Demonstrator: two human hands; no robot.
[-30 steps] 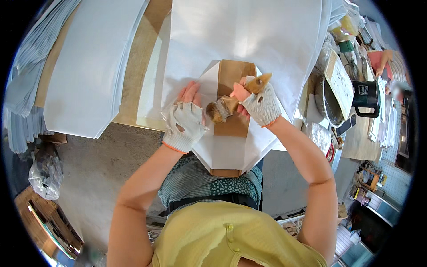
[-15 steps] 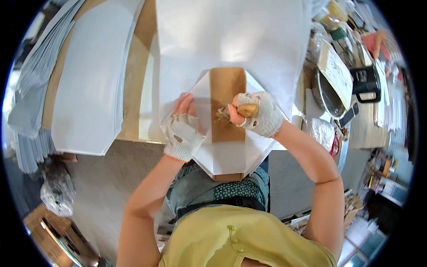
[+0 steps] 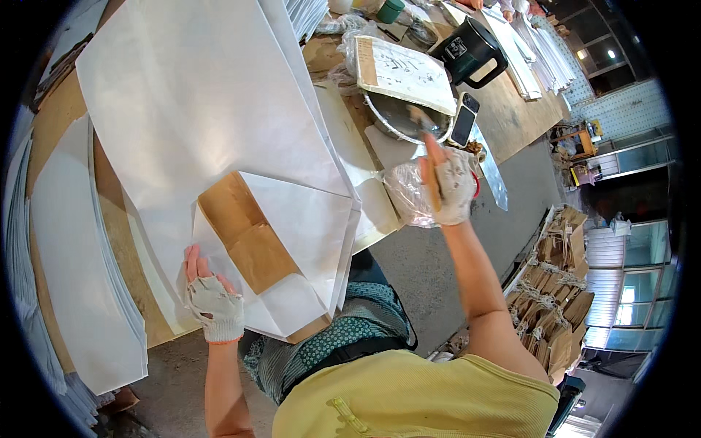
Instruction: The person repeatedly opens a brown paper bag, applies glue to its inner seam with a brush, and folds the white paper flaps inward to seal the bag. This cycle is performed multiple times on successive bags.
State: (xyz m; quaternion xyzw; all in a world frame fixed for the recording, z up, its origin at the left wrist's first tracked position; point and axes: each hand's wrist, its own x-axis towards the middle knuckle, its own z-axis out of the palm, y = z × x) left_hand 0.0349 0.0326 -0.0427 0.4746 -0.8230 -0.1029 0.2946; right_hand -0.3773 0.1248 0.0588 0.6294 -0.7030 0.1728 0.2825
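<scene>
My left hand [image 3: 214, 303], in a worn white fingerless glove, lies with fingers stretched out on the lower left edge of a folded white paper piece [image 3: 314, 212]. A brown paper strip [image 3: 252, 233] runs across that fold. Out to the right, my gloved right hand [image 3: 454, 186] is closed around a brush [image 3: 434, 182] with a wooden handle. The brush's bristle end points away from me, at the near rim of a metal bowl [image 3: 398, 120]; motion blurs it, and I cannot tell whether it touches anything inside. A white board [image 3: 405, 73] covers the bowl's far part.
Beside the bowl lie a phone [image 3: 464, 120] and a long metal ruler [image 3: 491, 171]. A black mug [image 3: 471, 52] stands behind them. Clear plastic wrap [image 3: 409, 193] is under my right wrist. More paper stacks [image 3: 84, 255] lie at left. Another person's hand [image 3: 473, 4] shows at the far edge.
My right hand has carried the brush from the brown strip rightward to the bowl. My left hand stays on the paper's left edge. The view has turned to the right.
</scene>
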